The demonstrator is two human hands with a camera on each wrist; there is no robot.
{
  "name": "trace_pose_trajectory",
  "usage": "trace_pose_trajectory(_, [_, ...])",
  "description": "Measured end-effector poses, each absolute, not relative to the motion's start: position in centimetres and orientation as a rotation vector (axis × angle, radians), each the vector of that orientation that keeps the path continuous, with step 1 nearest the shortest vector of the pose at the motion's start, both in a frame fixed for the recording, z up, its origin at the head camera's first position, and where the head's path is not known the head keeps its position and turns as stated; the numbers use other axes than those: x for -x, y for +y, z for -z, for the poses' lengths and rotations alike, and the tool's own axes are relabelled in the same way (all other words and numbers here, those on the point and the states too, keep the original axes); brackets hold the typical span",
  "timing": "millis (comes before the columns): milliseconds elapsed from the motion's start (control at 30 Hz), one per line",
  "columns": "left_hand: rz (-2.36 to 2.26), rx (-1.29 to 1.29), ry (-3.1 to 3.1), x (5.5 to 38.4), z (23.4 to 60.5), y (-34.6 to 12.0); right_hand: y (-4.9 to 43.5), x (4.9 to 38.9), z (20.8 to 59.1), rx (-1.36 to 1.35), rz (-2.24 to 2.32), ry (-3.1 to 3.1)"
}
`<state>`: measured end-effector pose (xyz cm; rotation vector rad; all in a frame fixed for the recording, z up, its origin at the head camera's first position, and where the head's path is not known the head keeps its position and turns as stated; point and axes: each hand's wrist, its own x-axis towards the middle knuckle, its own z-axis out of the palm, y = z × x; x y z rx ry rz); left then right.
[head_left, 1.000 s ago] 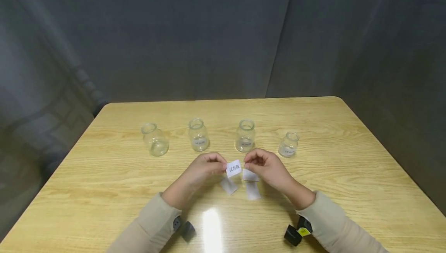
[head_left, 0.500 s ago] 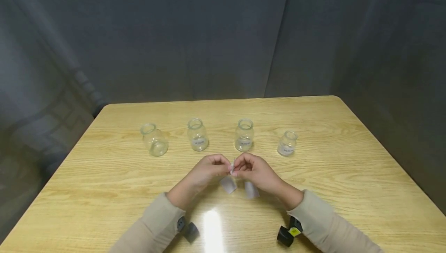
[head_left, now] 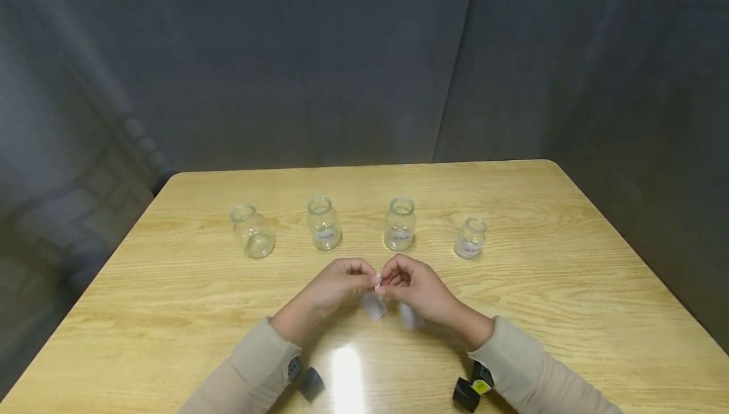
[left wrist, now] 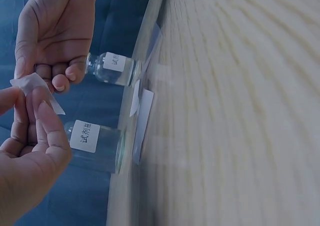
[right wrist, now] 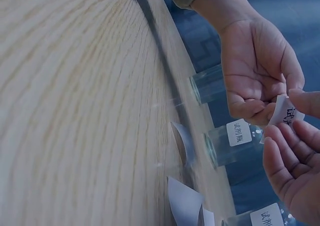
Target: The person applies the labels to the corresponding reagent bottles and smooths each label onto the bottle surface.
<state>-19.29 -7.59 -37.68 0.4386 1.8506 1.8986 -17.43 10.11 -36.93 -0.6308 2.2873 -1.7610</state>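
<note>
My left hand (head_left: 336,287) and right hand (head_left: 418,288) meet above the middle of the table, fingertips almost touching. Between them both pinch a small white paper label (left wrist: 37,85) with printed black characters, partly hidden by fingers. In the right wrist view the label (right wrist: 285,111) is bent, its print partly readable. Under the hands lie more white paper pieces, one at left (head_left: 373,306) and one at right (head_left: 412,317). Beyond the hands stand a labelled jar (head_left: 324,224), another labelled jar (head_left: 400,224) and a smaller labelled jar (head_left: 470,238), all clear glass.
At the far left stands a clear glass jar (head_left: 253,232) with no label visible on it. The wooden table (head_left: 171,313) ends at a dark curtain (head_left: 319,66) behind. A black wrist camera (head_left: 467,394) hangs under the right sleeve (head_left: 541,370).
A second ago the label faced up in my left hand, with the right fingers apart from it near another paper piece. The right hand has since moved left and now pinches the label too.
</note>
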Motion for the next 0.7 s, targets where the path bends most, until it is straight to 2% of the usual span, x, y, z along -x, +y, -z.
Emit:
trace_pose_trajectory(367, [-1.896, -0.421, 1.831, 19.6, 38.0, -8.5, 9.8, 17.7, 37.5, 0.633, 1.831, 2.199])
trace_pose_trajectory(700, [-1.864, -0.378, 1.844, 19.7, 38.0, -9.6, 9.7, 17.8, 37.2, 0.724, 1.660, 2.314])
